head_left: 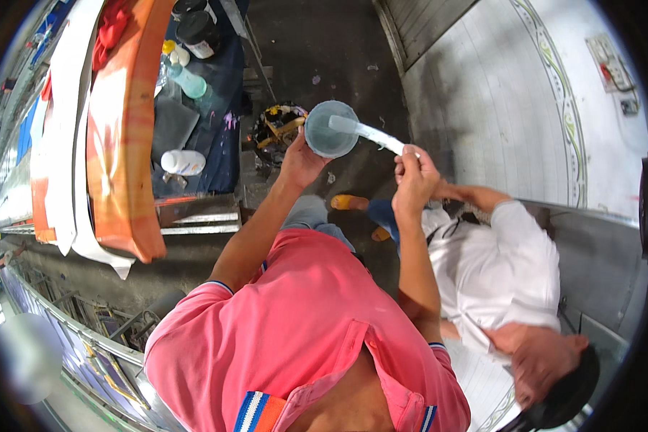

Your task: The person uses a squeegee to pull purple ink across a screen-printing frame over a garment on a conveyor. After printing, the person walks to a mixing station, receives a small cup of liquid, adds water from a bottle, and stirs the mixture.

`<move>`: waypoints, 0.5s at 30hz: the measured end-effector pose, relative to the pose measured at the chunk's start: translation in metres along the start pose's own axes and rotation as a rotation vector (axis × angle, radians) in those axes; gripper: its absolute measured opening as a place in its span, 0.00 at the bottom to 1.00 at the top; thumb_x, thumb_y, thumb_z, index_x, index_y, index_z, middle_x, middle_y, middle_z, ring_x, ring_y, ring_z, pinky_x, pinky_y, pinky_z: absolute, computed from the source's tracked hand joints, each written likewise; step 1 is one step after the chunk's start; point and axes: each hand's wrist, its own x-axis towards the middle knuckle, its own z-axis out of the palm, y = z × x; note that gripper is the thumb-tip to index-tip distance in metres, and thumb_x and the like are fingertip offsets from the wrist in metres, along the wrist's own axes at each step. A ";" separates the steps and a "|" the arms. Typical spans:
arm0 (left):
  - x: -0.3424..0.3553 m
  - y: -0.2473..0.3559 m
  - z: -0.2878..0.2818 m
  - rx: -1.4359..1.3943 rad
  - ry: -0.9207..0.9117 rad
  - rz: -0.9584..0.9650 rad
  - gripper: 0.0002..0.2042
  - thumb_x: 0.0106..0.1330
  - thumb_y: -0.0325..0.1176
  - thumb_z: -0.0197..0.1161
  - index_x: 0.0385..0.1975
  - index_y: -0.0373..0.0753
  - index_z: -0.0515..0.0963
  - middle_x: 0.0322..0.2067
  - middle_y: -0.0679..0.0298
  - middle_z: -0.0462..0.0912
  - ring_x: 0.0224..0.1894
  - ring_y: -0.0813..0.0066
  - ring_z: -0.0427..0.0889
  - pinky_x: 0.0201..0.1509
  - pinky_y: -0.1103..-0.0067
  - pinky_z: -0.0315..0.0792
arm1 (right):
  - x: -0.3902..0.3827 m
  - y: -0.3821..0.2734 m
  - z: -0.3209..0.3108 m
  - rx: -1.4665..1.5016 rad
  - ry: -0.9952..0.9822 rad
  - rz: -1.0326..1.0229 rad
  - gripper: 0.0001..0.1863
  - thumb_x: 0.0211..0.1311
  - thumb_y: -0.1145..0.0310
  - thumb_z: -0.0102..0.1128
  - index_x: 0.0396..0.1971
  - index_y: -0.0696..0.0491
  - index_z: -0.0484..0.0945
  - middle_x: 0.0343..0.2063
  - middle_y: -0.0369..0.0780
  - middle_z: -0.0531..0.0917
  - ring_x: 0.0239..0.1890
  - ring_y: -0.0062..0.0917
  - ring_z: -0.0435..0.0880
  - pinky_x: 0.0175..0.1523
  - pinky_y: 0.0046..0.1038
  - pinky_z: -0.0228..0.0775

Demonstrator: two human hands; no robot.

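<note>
My left hand [302, 163] is closed around the side of a round, translucent plastic tub [323, 146], its open top facing up. What is inside, if anything, is hard to make out. In my right hand [415, 176] I grip the end of a whitish, flat spatula-like stick [379, 136]. The stick's broad, pale tip lies over the tub's opening, apparently inside it. Beyond my left hand, on the floor, stands a paint-smeared container [272, 144] with a yellowish handle-like piece across it.
A dark-covered bench [222, 167] at left holds a white bottle [183, 163], a pale green bottle [188, 82] and dark jars [197, 34]. An orange-covered edge [123, 144] runs alongside it. Close on my right is a person in a white shirt [500, 263]. A tiled panel [482, 93] stands beyond.
</note>
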 end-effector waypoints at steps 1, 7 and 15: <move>0.021 0.003 0.002 -0.006 0.013 0.004 0.21 0.79 0.49 0.46 0.65 0.47 0.70 0.65 0.62 0.74 0.69 0.60 0.70 0.72 0.54 0.65 | 0.021 -0.010 0.006 -0.139 -0.017 -0.141 0.08 0.69 0.72 0.60 0.38 0.61 0.83 0.22 0.34 0.80 0.20 0.12 0.73 0.24 0.19 0.61; 0.152 -0.002 0.029 0.043 -0.005 -0.005 0.25 0.81 0.49 0.39 0.65 0.40 0.70 0.65 0.60 0.74 0.67 0.59 0.72 0.72 0.58 0.66 | 0.155 -0.005 0.050 -0.906 -0.244 -0.791 0.05 0.67 0.71 0.60 0.35 0.57 0.80 0.30 0.45 0.81 0.31 0.46 0.81 0.36 0.41 0.73; 0.363 0.075 0.027 -0.139 -0.016 0.124 0.22 0.78 0.43 0.44 0.65 0.40 0.71 0.64 0.57 0.75 0.66 0.56 0.74 0.71 0.56 0.68 | 0.394 0.007 0.103 -0.674 -0.298 -0.079 0.21 0.72 0.65 0.56 0.58 0.61 0.78 0.48 0.51 0.85 0.45 0.40 0.84 0.52 0.37 0.74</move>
